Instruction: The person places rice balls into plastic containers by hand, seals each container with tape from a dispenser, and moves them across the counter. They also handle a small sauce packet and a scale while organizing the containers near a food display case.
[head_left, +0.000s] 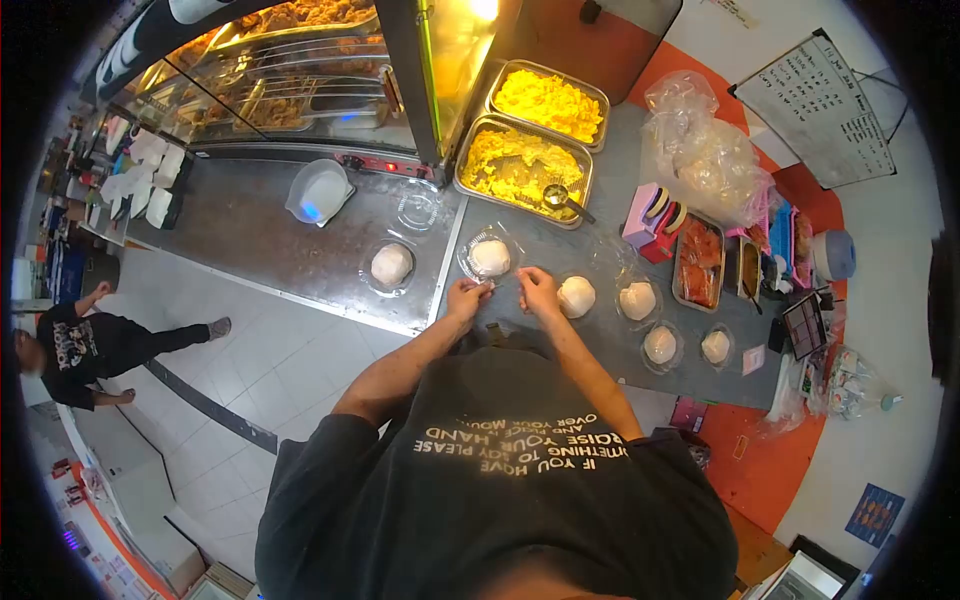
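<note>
A round white mound (489, 257), which looks like rice, sits in a clear plastic container (465, 262) on the counter in front of me. My left hand (468, 298) is closed in a pinch just below the container's near rim. What lies between its fingertips is too small to make out. Close by on the right, my right hand (538, 291) is also pinched, near the container's right edge, and its fingertips hide what they may hold. Another white mound (577, 297) stands right beside that hand.
More mounds in clear containers, like this one (391, 265), stand on both sides. Behind are trays of yellow food (520, 165) with a ladle (560, 198), a heated display case (290, 90) and a white tub (322, 190). A tray of reddish food (698, 262) sits right. Another person (85, 345) walks at left.
</note>
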